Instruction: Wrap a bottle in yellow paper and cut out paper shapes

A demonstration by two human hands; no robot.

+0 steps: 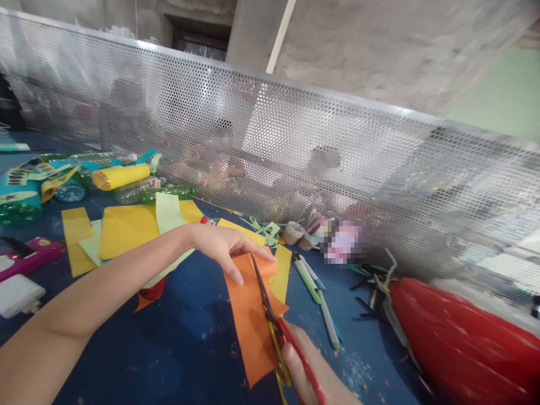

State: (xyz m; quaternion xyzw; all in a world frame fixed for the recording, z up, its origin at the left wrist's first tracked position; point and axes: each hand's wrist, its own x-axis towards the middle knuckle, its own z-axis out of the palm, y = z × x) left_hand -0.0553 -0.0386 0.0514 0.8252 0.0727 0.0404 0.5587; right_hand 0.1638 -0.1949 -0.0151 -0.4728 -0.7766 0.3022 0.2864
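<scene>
An orange sheet of paper (pixel 248 315) is held over the blue table, its right side cut into an uneven edge. My left hand (pixel 230 250) grips the far end of that sheet, thumb on top and fingers behind. In my right hand (pixel 301 360) is a pair of scissors (pixel 280 329) with red handles, its blades pointing away from me across the orange paper. Part of the right hand lies behind the scissors handles. Yellow paper (pixel 283 273) lies on the table just beyond the orange sheet.
Yellow sheets (pixel 129 228) and pale green paper lie left of centre. Plastic bottles (pixel 126 191) crowd the back left, near a purple power strip (pixel 31 259). Pens (pixel 327 315) lie to the right, before a red plastic bag (pixel 464 343). A perforated metal screen (pixel 270 140) stands behind, with people beyond it.
</scene>
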